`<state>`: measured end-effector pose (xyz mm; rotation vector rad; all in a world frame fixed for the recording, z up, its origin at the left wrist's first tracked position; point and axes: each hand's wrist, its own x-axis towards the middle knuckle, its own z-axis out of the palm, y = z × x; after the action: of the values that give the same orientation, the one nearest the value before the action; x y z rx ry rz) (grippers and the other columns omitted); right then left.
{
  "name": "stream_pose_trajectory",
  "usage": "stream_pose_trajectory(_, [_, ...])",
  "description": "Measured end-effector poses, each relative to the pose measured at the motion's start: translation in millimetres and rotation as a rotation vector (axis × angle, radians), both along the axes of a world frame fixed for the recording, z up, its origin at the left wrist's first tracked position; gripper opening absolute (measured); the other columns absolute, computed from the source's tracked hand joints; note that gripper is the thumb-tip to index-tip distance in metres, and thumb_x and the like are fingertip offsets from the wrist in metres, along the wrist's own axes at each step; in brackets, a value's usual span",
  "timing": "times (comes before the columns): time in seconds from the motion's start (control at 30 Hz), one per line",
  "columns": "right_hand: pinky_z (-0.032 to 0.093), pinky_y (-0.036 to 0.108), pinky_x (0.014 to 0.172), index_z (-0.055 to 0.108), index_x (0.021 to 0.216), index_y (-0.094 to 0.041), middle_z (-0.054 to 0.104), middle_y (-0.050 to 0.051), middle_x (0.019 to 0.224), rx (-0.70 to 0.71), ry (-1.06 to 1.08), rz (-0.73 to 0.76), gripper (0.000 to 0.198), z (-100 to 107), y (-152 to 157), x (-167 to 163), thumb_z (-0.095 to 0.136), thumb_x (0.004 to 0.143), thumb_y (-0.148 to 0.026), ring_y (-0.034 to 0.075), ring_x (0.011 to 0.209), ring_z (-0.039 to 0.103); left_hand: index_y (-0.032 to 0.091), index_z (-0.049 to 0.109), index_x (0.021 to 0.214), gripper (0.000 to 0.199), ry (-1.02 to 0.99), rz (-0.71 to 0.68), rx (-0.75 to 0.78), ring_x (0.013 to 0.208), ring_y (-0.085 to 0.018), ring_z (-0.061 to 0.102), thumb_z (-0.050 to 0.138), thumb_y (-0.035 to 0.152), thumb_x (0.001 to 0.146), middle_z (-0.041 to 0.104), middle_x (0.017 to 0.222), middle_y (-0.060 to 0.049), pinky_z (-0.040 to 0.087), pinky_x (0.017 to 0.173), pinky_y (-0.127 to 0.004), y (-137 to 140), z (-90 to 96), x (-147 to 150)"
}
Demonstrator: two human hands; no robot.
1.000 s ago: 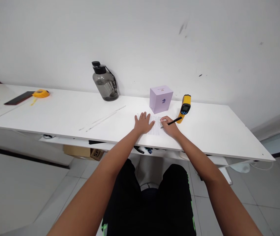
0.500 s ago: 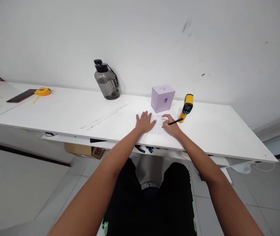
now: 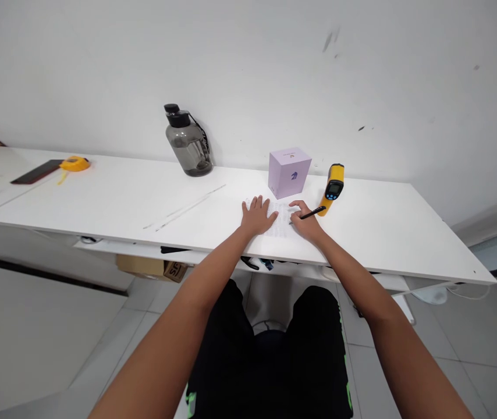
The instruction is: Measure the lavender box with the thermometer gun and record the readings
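A small sheet of paper (image 3: pixel 280 224) with faint writing lies on the white desk. My left hand (image 3: pixel 257 217) rests flat on the paper's left side, fingers spread. Pinched in my right hand (image 3: pixel 304 223) is a black pen (image 3: pixel 313 213), its tip down at the paper's right part and its back end slanting up to the right. Just behind the paper stands a lilac box (image 3: pixel 290 173) with a dark emblem. A yellow and black infrared thermometer (image 3: pixel 334 187) stands to the right of the box, close to the pen's back end.
A grey water bottle (image 3: pixel 188 142) with a black cap stands near the wall. Far left on the desk (image 3: pixel 117 192) lie a yellow tape measure (image 3: pixel 74 163) and a dark flat object (image 3: pixel 38 171). Below the desk are a shelf and a cardboard box (image 3: pixel 146 266).
My right hand and the pen have shifted very slightly to the right on the paper. My left hand stays in place. The view has tilted slightly.
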<state>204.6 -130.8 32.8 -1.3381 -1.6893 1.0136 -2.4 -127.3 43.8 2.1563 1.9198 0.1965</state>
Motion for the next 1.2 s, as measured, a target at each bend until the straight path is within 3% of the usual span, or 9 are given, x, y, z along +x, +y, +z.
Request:
stream_pose_trajectory(0.3, [0.038, 0.033, 0.062, 0.054, 0.111, -0.031, 0.053, -0.010, 0.062, -0.076, 0.018, 0.025, 0.040, 4.2, -1.1, -0.3, 0.057, 0.072, -0.040, 0.019, 0.057, 0.051, 0.017, 0.028, 0.188, 0.085, 0.076, 0.002, -0.047, 0.188, -0.036, 0.013, 0.025, 0.062, 0.116, 0.016, 0.200, -0.013, 0.012, 0.151, -0.065, -2.9, 5.2, 1.3])
stream_pose_trajectory(0.57, [0.046, 0.037, 0.070, 0.060, 0.136, -0.027, 0.063, -0.007, 0.068, -0.040, 0.001, -0.007, 0.057, 4.6, -2.3, -2.3, 0.061, 0.082, -0.044, 0.023, 0.065, 0.060, 0.017, 0.030, 0.188, 0.084, 0.084, 0.006, -0.046, 0.188, -0.035, 0.014, 0.026, 0.062, 0.117, 0.015, 0.200, -0.014, 0.013, 0.151, -0.065, -4.8, 5.7, 1.4])
stream_pose_trajectory(0.7, [0.047, 0.037, 0.068, 0.060, 0.139, -0.027, 0.063, -0.007, 0.068, -0.039, 0.023, -0.007, 0.060, 5.0, -3.9, -2.4, 0.060, 0.081, -0.043, 0.022, 0.063, 0.059, 0.017, 0.030, 0.188, 0.084, 0.080, 0.009, -0.047, 0.188, -0.034, 0.013, 0.026, 0.061, 0.117, 0.015, 0.200, -0.014, 0.012, 0.151, -0.065, -4.7, 5.5, 0.5])
stream_pose_trajectory(0.97, [0.042, 0.033, 0.064, 0.061, 0.117, -0.029, 0.056, -0.009, 0.063, -0.039, 0.050, -0.055, 0.044, 3.3, -3.5, -2.0, 0.058, 0.075, -0.038, 0.020, 0.059, 0.056, 0.016, 0.029, 0.188, 0.084, 0.078, 0.012, -0.067, 0.189, -0.033, 0.012, 0.026, 0.061, 0.116, 0.014, 0.200, -0.014, 0.010, 0.151, -0.065, -4.1, 7.7, 0.3])
stream_pose_trajectory(1.2, [0.043, 0.034, 0.066, 0.057, 0.120, -0.030, 0.060, -0.009, 0.065, -0.042, 0.031, -0.042, 0.047, 6.2, -4.6, -2.0, 0.057, 0.073, -0.035, 0.022, 0.062, 0.060, 0.016, 0.029, 0.188, 0.084, 0.079, 0.015, -0.066, 0.189, -0.033, 0.012, 0.025, 0.061, 0.117, 0.015, 0.200, -0.014, 0.010, 0.151, -0.065, -6.2, 9.9, 1.5])
